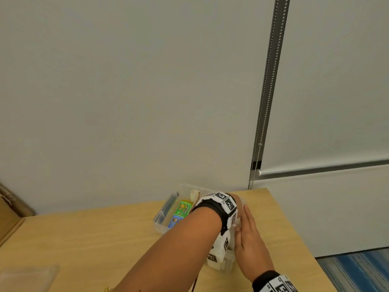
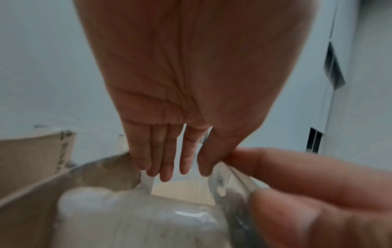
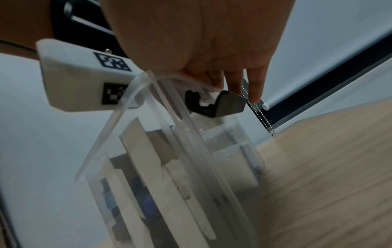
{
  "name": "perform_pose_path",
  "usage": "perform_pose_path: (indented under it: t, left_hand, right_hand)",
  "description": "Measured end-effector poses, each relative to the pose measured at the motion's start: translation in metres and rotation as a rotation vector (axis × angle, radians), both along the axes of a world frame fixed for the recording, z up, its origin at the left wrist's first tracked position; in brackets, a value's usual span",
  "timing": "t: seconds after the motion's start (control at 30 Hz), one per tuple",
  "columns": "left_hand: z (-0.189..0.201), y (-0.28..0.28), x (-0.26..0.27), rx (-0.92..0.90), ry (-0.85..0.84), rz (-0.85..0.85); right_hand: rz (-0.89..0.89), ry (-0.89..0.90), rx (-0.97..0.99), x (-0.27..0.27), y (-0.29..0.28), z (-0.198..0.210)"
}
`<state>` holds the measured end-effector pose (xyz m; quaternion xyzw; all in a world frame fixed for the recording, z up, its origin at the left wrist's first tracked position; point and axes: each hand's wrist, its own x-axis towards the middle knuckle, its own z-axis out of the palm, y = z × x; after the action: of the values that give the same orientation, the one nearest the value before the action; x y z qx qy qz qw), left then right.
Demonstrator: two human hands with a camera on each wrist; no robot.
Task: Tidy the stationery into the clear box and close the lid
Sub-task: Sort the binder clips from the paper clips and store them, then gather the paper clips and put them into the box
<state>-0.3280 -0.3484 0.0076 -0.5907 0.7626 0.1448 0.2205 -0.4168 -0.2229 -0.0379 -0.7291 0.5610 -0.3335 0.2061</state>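
The clear box (image 1: 161, 216) stands on the wooden table (image 1: 84, 239) by the wall. A green packet (image 1: 184, 207), a blue packet (image 1: 174, 221) and flat cards (image 3: 148, 159) lie in it. My left forearm crosses over the box; its hand (image 2: 174, 167) hangs with straight fingers whose tips touch a clear edge at the far end. My right hand (image 1: 248, 228) lies along the box's right side. In the wrist views it pinches the tilted clear lid (image 3: 118, 125) by its edge, beside a black latch (image 3: 214, 104). My left hand itself is hidden in the head view.
A cardboard box (image 1: 10, 213) stands at the table's left end. A clear plastic piece (image 1: 27, 277) lies at the near left. A blind's bead chain (image 1: 263, 123) hangs behind the box. The table's right edge (image 1: 294, 224) drops to blue carpet.
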Motion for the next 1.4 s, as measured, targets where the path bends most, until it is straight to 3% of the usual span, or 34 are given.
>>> perform_pose_path:
  t: [0.13,0.37,0.5,0.6,0.7,0.77,0.9,1.1,1.23,1.4]
  left_hand:
    - [0.046,0.033,0.015,-0.135,0.18,0.078]
    - [0.054,0.132,0.083,-0.517,0.611,0.091]
    - [0.031,0.206,0.126,-0.627,0.648,0.146]
    - [0.007,0.247,0.167,-0.61,0.624,0.229]
    - [-0.017,0.275,0.209,-0.589,0.623,0.319]
    - [-0.031,0.291,0.234,-0.567,0.616,0.389]
    - [-0.055,0.316,0.285,-0.496,0.59,0.551]
    - [-0.085,0.339,0.358,-0.36,0.574,0.806]
    - [-0.099,0.349,0.378,-0.308,0.529,0.765]
    - [-0.098,0.355,0.36,-0.288,0.531,0.648]
  right_hand:
    - [-0.015,0.047,0.043,0.0,0.003,0.007]
    - [-0.016,0.097,0.051,-0.005,-0.003,0.007]
    - [-0.093,0.204,0.112,0.002,0.013,0.018]
    - [-0.099,0.267,-0.062,0.024,0.046,0.033]
    - [0.016,0.251,-0.248,0.057,0.08,0.04]
    - [0.132,0.269,-0.271,0.081,0.099,0.036]
    - [0.273,0.378,-0.045,0.113,0.125,0.01]
    - [0.198,0.458,0.449,0.116,0.141,-0.022]
    - [0.129,0.497,0.546,0.112,0.158,-0.028]
    - [0.118,0.429,0.597,0.139,0.184,-0.034]
